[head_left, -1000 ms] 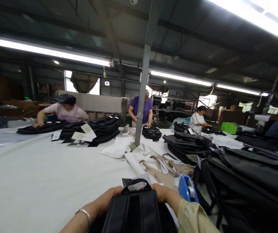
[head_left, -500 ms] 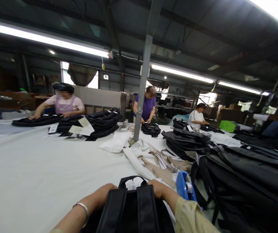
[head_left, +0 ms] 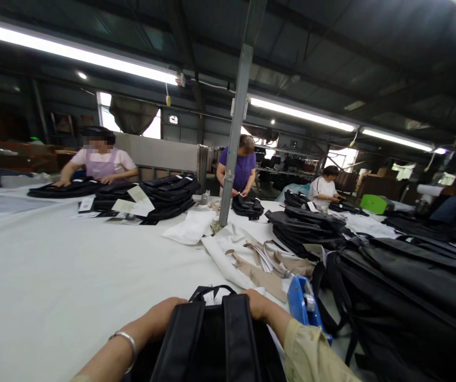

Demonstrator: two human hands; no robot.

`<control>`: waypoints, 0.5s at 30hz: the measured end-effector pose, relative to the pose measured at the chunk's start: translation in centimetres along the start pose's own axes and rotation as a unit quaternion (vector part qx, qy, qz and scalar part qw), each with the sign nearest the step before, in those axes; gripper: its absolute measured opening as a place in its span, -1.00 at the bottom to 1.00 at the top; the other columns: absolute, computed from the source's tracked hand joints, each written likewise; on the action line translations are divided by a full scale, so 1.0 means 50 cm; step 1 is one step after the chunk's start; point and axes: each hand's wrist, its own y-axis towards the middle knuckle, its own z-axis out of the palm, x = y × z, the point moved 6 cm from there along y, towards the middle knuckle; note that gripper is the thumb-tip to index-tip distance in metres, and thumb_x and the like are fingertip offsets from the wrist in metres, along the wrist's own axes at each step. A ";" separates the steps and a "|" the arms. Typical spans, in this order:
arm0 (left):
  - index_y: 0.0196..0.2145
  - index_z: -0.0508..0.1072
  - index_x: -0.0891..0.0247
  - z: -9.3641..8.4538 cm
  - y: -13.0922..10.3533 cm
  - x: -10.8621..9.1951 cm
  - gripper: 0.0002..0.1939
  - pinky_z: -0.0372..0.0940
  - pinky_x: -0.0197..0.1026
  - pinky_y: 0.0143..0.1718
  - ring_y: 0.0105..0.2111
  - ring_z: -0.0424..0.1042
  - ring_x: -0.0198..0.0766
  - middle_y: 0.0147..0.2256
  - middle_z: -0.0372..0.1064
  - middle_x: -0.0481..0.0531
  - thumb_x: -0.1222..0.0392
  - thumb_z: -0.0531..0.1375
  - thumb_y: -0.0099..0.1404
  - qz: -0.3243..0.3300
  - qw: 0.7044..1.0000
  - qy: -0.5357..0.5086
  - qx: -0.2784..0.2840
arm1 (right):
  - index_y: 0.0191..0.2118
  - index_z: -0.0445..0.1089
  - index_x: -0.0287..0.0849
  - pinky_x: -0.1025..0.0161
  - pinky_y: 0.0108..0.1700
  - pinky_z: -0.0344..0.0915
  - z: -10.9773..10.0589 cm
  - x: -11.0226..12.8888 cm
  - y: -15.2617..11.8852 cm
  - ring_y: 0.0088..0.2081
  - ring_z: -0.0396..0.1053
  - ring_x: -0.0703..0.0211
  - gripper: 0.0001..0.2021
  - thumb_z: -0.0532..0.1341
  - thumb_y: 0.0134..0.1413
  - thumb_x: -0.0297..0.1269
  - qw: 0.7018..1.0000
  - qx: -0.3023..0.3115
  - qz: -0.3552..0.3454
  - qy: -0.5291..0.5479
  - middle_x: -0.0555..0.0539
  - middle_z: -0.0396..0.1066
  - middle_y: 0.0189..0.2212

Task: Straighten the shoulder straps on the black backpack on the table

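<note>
A black backpack (head_left: 212,345) stands upright at the bottom centre, its two wide straps facing me. My left hand (head_left: 169,313) is at its upper left edge and my right hand (head_left: 255,305) at its upper right edge. The fingers of both hands are hidden behind the bag, though both hands appear to grip its top. Between them, white paper or lining (head_left: 217,295) shows beneath the black top loop. Right of my right hand sits a blue tape dispenser (head_left: 305,302).
Black bags (head_left: 411,292) are piled at the right, with more stacks (head_left: 164,196) farther back. Beige and white scraps (head_left: 265,276) lie before a grey post (head_left: 236,132). Three people work across the white table (head_left: 72,276).
The backpack's top and both hands have shifted slightly left and up in view. The white piece inside the opening shows a different shape. Across the table, the people's hands have moved slightly.
</note>
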 end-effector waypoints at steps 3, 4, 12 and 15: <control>-0.35 0.53 0.17 0.007 -0.001 0.050 -0.76 0.31 0.03 -0.05 -0.08 0.50 0.16 -0.18 0.60 0.17 -0.02 0.20 0.11 -0.052 0.996 0.057 -0.044 | -0.41 0.49 -0.24 0.22 -0.17 0.34 0.016 -0.013 -0.015 -0.24 0.42 0.03 -0.82 0.27 0.01 -0.21 0.997 -0.040 0.046 -0.048 -0.03 0.50 -0.42; -0.34 0.52 0.18 0.013 -0.002 0.067 -0.75 0.31 0.07 -0.06 -0.08 0.50 0.19 -0.17 0.59 0.22 -0.02 0.18 0.13 -0.072 0.993 0.072 -0.055 | -0.35 0.50 -0.24 0.18 -0.13 0.35 0.022 -0.019 -0.022 -0.19 0.45 -0.02 -0.78 0.23 0.08 -0.18 0.994 -0.058 0.068 -0.065 -0.09 0.53 -0.36; -0.24 0.47 0.24 0.043 -0.027 0.149 -0.73 0.37 0.00 -0.18 -0.20 0.54 0.07 -0.20 0.58 0.24 0.06 0.09 0.22 -0.160 0.975 0.111 -0.104 | 0.24 0.28 -0.19 -0.09 0.14 0.26 0.059 -0.040 -0.117 0.13 0.36 -0.17 -0.56 -0.05 0.33 -0.31 0.967 -0.124 0.139 -0.175 -0.37 0.40 0.09; -0.18 0.50 0.25 0.042 -0.045 0.153 -0.67 0.38 -0.05 -0.14 -0.15 0.54 0.03 -0.16 0.58 0.20 0.03 0.08 0.25 -0.152 0.975 0.126 -0.104 | 0.34 0.16 0.03 -0.21 0.24 0.13 0.061 -0.024 -0.195 0.30 0.14 -0.22 -0.51 0.04 0.32 -0.22 0.958 -0.129 0.078 -0.244 -0.25 0.15 0.33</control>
